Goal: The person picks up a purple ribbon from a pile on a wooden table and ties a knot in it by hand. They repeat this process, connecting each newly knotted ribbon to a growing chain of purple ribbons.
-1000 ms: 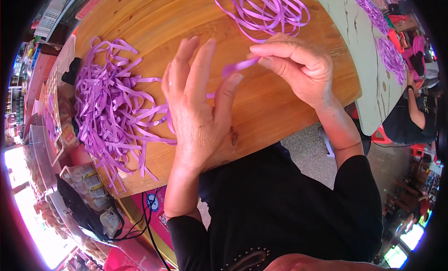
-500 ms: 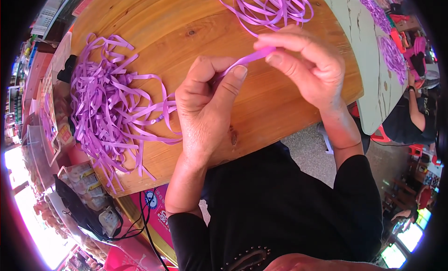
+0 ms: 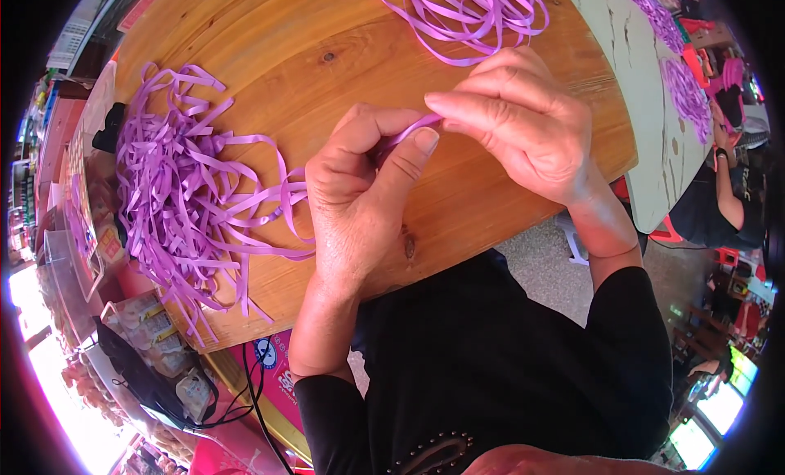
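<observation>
A flat purple ribbon (image 3: 409, 131) stretches between my two hands above the wooden table (image 3: 282, 91). My left hand (image 3: 360, 181) pinches it between thumb and curled fingers, and the ribbon's tail runs out toward a tangled heap of purple ribbons (image 3: 180, 189) on the left. At the ribbon's other end, my right hand (image 3: 523, 119) closes thumb and fingertips on it, close to the left fingertips. The part inside the left fist is hidden. Beyond my right hand lies a looser coil of purple ribbon (image 3: 470, 17) at the far side.
A white marbled table (image 3: 654, 140) adjoins on the right, bearing more purple ribbon piles (image 3: 687, 99). Another person's arm (image 3: 726, 181) shows past it. Packaged goods (image 3: 155, 336) and black cables (image 3: 253, 385) are at the lower left, beside the table edge.
My right hand has moved left and closer to my left hand, shortening the ribbon visible between them. My left hand has stayed nearly in place.
</observation>
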{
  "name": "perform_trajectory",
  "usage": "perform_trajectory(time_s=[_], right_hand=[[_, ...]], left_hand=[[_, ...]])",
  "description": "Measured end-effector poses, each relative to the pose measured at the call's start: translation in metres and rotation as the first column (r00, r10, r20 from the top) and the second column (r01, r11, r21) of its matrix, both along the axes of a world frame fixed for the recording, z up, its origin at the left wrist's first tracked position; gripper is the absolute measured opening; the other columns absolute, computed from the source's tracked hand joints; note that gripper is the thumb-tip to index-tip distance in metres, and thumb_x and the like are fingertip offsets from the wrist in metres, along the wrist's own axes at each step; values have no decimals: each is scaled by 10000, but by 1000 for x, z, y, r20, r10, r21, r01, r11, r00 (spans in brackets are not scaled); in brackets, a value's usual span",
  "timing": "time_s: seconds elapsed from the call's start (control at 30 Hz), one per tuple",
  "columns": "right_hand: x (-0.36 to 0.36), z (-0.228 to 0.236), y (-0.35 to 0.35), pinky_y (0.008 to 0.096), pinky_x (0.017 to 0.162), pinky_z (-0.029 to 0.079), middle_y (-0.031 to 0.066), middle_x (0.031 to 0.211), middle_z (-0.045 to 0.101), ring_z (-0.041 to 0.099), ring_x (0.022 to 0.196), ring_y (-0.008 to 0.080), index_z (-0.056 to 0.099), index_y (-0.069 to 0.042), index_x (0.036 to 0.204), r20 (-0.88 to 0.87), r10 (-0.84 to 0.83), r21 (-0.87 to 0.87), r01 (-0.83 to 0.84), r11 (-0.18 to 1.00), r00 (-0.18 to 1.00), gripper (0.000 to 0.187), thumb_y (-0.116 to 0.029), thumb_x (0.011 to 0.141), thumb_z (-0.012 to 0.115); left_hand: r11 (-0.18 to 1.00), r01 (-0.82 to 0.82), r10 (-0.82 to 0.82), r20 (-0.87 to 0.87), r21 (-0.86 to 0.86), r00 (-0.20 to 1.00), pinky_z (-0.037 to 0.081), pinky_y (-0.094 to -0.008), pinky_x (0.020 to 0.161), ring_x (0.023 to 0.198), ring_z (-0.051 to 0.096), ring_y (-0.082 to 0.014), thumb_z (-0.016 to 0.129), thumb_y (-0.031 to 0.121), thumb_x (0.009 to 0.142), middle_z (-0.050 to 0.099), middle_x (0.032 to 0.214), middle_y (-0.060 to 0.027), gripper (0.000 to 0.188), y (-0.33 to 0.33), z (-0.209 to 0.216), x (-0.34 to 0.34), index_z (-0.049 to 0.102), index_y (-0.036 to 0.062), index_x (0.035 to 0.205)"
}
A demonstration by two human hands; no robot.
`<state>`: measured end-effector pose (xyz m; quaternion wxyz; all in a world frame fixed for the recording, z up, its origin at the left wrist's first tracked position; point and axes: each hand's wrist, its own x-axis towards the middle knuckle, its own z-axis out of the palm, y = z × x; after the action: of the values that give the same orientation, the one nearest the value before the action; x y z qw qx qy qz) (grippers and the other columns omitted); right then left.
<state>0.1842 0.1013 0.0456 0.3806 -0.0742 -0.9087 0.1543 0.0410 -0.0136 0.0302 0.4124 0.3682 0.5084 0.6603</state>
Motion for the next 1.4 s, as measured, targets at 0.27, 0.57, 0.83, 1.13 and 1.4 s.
perform_trajectory(time_s=[0.27,0.57,0.83,1.13,1.4], right_hand=[[2,1,3,262,594,433,48,787,604,559,697,167,680,-17,861,62,62,-211,-48,976,996,187,10,687,741],[3,-24,-1,259,597,397,79,817,584,514,702,124,653,28,959,-422,263,-900,-435,-8,868,147,-64,853,609],[-8,-23,-10,250,674,453,77,882,610,575,781,150,657,2,1069,-212,216,-794,-297,530,953,230,8,846,603],[-11,-31,-15,239,617,486,73,887,650,605,708,161,660,-10,1075,-37,19,-267,-28,963,999,334,75,752,672],[-13,-25,-25,244,741,513,65,917,660,641,812,133,621,2,1030,-81,-20,-682,-41,730,997,265,63,779,674]], left_hand=[[999,32,-27,-158,28,987,387,-194,668,736,476,-72,636,-46,824,561,825,-19,118,2,-6,-13,665,-7,932],[998,51,-43,240,-28,970,438,-193,718,788,555,-71,634,-36,842,618,865,-17,122,5,-10,1,648,7,956],[983,-123,80,284,138,955,443,-188,758,837,561,-61,604,-26,870,626,893,-22,146,5,-24,10,613,3,1013],[991,-118,98,260,63,961,399,-178,714,771,492,-52,624,-40,851,557,862,20,123,4,-24,14,631,-18,972],[987,-124,107,159,101,981,402,-180,719,781,502,-57,641,-32,842,573,852,4,99,2,-32,11,645,-9,939]])
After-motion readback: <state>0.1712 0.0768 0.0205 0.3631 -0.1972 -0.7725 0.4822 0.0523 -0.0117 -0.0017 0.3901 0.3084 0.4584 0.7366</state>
